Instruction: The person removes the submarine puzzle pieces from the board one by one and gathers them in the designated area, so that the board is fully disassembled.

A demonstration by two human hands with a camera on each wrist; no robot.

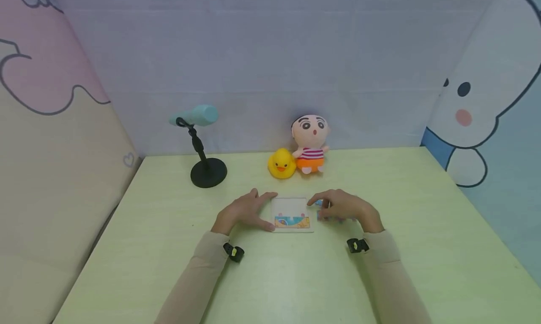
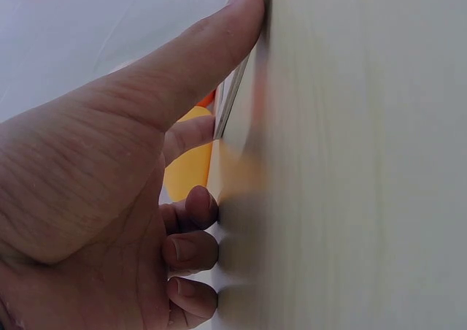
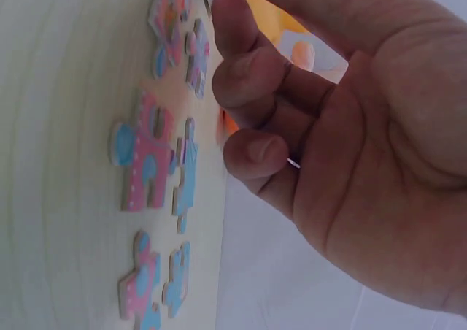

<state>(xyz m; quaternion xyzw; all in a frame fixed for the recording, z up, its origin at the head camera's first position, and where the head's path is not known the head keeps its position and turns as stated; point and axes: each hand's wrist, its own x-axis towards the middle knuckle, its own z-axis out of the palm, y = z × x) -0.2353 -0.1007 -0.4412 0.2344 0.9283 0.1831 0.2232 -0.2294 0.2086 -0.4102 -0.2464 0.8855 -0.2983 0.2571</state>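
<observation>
A white-edged puzzle board (image 1: pixel 289 206) lies flat on the table, with joined blue and orange puzzle pieces (image 1: pixel 291 222) along its near side. My left hand (image 1: pixel 245 211) spans the board's left edge, thumb at the near corner and index finger at the far one. In the left wrist view the thumb (image 2: pixel 211 45) rests against that edge. My right hand (image 1: pixel 344 205) hovers beside the board's right edge, over loose pieces. Its index finger reaches toward the board, apart from the thumb. Pink-and-blue puzzle pieces (image 3: pixel 149 155) lie beneath the loosely bent fingers (image 3: pixel 252 78); nothing shows in their grasp.
Behind the board sit a yellow rubber duck (image 1: pixel 282 164) and a plush doll (image 1: pixel 311 145) in striped top. Farther left stands a black stand (image 1: pixel 208 173) bearing a teal cylinder (image 1: pixel 196 115). A pale wall closes the table's back edge.
</observation>
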